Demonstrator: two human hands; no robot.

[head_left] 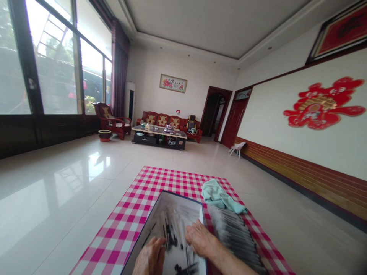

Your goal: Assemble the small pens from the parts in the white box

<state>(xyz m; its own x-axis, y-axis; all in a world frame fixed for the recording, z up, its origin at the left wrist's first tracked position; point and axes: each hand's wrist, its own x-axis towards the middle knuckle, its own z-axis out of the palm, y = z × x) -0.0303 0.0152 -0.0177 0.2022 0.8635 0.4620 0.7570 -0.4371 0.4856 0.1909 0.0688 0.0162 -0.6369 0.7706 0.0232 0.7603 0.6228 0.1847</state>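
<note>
A shallow box point(204, 214) with white inside walls and a dark blue rim lies in front of me. Loose in it are several thin black pen-like pieces point(171, 235) and clear, slender plastic pieces point(179, 219), too blurred to name exactly. My left hand point(150, 255) is over the box's near left part, thumb and fingers closed together. Across from it, my right hand point(199, 236) reaches over the right wall with its fingers curled down. Whatever sits in either hand's fingers is hidden or too small to make out.
Right of the box lies a pile of slim, clear-wrapped dark sticks point(236, 236). A mint-green cloth point(219, 196) is crumpled behind it. Everything rests on a pink-and-white checked tablecloth point(114, 229). Farther off stand a low coffee table point(159, 131), a red wooden sofa and a small chair point(237, 148).
</note>
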